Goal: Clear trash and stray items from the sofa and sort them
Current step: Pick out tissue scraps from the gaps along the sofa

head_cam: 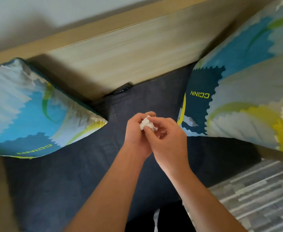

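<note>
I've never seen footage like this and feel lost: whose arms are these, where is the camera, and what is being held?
There is no machine here. One camera worn on a person's head looks down at their bare arms. The left hand and right hand together pinch a crumpled white tissue wad above a dark navy sofa seat. Two blue, yellow and white patterned cushions, one left and one right, lean against the pale wooden backrest. A small black device sits wedged in the seat gap.

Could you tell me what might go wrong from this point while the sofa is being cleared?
The crumpled white tissue is pinched loosely between the left hand and right hand, so bits could drop onto the dark seat. The dark remote-like item, wedged at the wooden backrest, might be overlooked.
</note>
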Demonstrator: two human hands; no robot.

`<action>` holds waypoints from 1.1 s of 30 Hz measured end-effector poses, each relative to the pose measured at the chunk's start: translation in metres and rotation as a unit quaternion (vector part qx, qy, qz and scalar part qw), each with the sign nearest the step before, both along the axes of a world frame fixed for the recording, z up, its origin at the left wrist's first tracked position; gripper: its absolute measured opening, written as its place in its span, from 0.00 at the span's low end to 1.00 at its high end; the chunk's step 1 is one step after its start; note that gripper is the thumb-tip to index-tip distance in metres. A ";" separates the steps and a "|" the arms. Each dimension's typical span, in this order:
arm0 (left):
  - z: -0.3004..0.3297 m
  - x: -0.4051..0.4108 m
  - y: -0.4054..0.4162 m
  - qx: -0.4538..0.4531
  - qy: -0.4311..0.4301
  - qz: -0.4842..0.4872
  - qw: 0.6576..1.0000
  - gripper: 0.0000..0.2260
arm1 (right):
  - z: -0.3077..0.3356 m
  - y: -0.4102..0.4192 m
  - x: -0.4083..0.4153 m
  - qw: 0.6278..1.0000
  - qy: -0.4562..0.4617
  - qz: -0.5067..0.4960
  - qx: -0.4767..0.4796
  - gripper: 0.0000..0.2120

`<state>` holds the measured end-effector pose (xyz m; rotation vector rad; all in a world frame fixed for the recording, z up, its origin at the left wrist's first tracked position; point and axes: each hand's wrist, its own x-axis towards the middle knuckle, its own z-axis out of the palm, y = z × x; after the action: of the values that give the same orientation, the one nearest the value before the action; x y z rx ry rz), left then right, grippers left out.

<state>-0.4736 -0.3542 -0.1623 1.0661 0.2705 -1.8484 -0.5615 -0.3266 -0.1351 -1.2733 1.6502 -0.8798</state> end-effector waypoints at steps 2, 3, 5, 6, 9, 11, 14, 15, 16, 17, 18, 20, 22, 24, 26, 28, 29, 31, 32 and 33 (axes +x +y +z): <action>-0.003 -0.012 0.010 0.005 0.013 -0.012 1.000 0.13 | 0.002 0.009 -0.011 0.999 0.037 -0.002 0.003 0.09; -0.002 -0.020 0.014 0.003 0.024 -0.023 0.999 0.13 | 0.003 0.013 -0.019 0.999 0.054 -0.004 0.003 0.09; -0.002 -0.040 0.020 -0.003 0.038 -0.054 0.998 0.12 | 0.005 0.020 -0.039 0.996 0.091 -0.003 0.015 0.08; -0.001 -0.051 0.023 -0.006 0.039 -0.072 0.997 0.12 | 0.005 0.024 -0.050 0.993 0.112 -0.004 0.024 0.07; -0.002 -0.086 0.030 -0.004 0.056 -0.115 0.992 0.14 | 0.002 0.034 -0.087 0.985 0.173 -0.016 -0.009 0.06; -0.003 -0.110 0.035 0.006 0.063 -0.128 0.990 0.15 | -0.001 0.042 -0.114 0.974 0.224 -0.011 -0.024 0.06; -0.009 -0.156 0.042 0.030 0.046 -0.168 0.984 0.10 | -0.008 0.057 -0.163 0.967 0.253 -0.007 -0.015 0.04; -0.009 -0.171 0.045 0.038 0.050 -0.184 0.981 0.09 | -0.009 0.062 -0.179 0.966 0.256 -0.006 -0.017 0.04; -0.010 -0.187 0.047 0.047 0.058 -0.199 0.977 0.08 | -0.011 0.067 -0.195 0.967 0.256 -0.004 -0.021 0.05; -0.009 -0.203 0.050 0.056 0.068 -0.209 0.974 0.08 | -0.011 0.072 -0.212 0.969 0.246 -0.004 -0.023 0.06; -0.010 -0.218 0.054 0.066 0.073 -0.213 0.972 0.08 | -0.012 0.077 -0.227 0.975 0.222 -0.006 -0.022 0.07; -0.012 -0.251 0.057 0.089 0.061 -0.207 0.972 0.07 | -0.012 0.086 -0.262 0.989 0.145 -0.029 -0.014 0.09; -0.018 -0.280 0.057 0.102 0.037 -0.203 0.973 0.08 | -0.014 0.087 -0.294 0.995 0.064 -0.076 0.003 0.06; -0.021 -0.309 0.052 0.118 0.040 -0.209 0.970 0.10 | -0.019 0.082 -0.327 0.991 0.004 -0.128 0.044 0.03; -0.025 -0.332 0.046 0.150 0.043 -0.198 0.968 0.08 | -0.030 0.075 -0.358 0.981 -0.022 -0.161 0.103 0.05; -0.033 -0.349 0.036 0.160 0.048 -0.186 0.968 0.06 | -0.043 0.065 -0.384 0.971 -0.037 -0.173 0.161 0.09; -0.037 -0.357 0.030 0.158 0.050 -0.181 0.969 0.06 | -0.051 0.057 -0.394 0.966 -0.053 -0.173 0.184 0.10; -0.052 -0.365 0.018 0.154 0.032 -0.170 0.973 0.05 | -0.070 0.039 -0.404 0.953 -0.103 -0.178 0.221 0.12; -0.062 -0.366 0.010 0.152 0.020 -0.171 0.973 0.05 | -0.083 0.025 -0.406 0.941 -0.138 -0.194 0.240 0.12; -0.071 -0.364 0.004 0.150 0.011 -0.176 0.973 0.05 | -0.092 0.014 -0.405 0.920 -0.187 -0.222 0.262 0.11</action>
<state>-0.8376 -0.3505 -0.2329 1.3701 0.4042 -2.1833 -0.9665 -0.3125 -0.2267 -0.3383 1.7203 -0.7993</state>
